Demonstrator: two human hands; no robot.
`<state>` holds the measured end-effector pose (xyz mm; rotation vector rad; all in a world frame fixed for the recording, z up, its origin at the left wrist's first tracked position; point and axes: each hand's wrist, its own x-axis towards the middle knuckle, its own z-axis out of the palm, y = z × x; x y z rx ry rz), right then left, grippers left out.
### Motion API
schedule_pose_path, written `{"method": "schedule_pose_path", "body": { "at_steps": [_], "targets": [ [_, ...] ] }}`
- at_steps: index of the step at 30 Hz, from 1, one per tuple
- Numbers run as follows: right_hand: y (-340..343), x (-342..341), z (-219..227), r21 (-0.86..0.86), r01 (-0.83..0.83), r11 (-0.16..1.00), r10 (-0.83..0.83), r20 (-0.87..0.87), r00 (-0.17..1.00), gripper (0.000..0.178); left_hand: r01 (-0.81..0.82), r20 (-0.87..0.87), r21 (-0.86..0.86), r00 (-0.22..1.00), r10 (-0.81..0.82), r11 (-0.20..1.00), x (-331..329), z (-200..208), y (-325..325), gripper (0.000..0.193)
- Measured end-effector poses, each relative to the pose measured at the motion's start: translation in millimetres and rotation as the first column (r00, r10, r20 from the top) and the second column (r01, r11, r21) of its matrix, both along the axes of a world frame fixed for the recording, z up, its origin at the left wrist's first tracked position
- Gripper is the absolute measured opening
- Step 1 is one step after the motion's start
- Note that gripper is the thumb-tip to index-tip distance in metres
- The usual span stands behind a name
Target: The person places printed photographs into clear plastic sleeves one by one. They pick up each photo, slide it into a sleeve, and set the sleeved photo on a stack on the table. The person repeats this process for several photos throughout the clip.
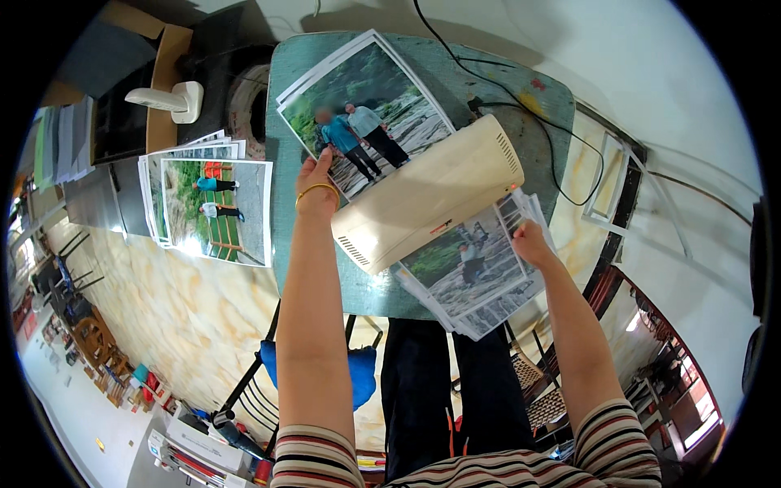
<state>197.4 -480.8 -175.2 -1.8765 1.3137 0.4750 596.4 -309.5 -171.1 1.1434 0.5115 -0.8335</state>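
A cream laminator-like machine (431,191) lies slantwise across the green-topped table, with a small orange light at its right end. On its far side lies a large photo print (366,110) of two people on rocks, over other sheets. My left hand (318,180), a gold bangle at the wrist, grips this print's left edge. At the machine's near side, a paler photo print (464,260) rests on several overlapping sheets that jut over the table's front edge. My right hand (530,244) is closed on its right edge. The fingertips of that hand are partly hidden.
Left of the table, a pile of photo prints (215,211) lies on a dark surface near a white cordless phone (175,102) and a cardboard box (167,65). A black cable (557,122) loops across the table's right side. A blue-seated chair (362,378) stands below.
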Motion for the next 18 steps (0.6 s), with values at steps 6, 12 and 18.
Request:
{"method": "schedule_pose_path", "body": {
  "at_steps": [6,12,18],
  "targets": [
    [4.7,5.6,-2.6,-0.089,-0.076,0.993,0.077,0.010,0.997,0.007,0.040,0.116,0.005,0.992,-0.041,0.999,20.9,-18.7,9.1,0.016],
    [4.4,9.5,2.4,-0.047,-0.013,0.999,0.011,-0.045,0.999,0.008,-0.072,0.199,-0.020,0.977,0.075,0.997,37.9,2.8,-7.0,0.013],
    [4.9,15.2,12.0,-0.028,0.018,0.999,-0.020,-0.074,0.997,0.013,-0.144,0.329,0.089,0.938,0.107,0.986,81.4,35.9,-36.2,0.015]
  ]
}}
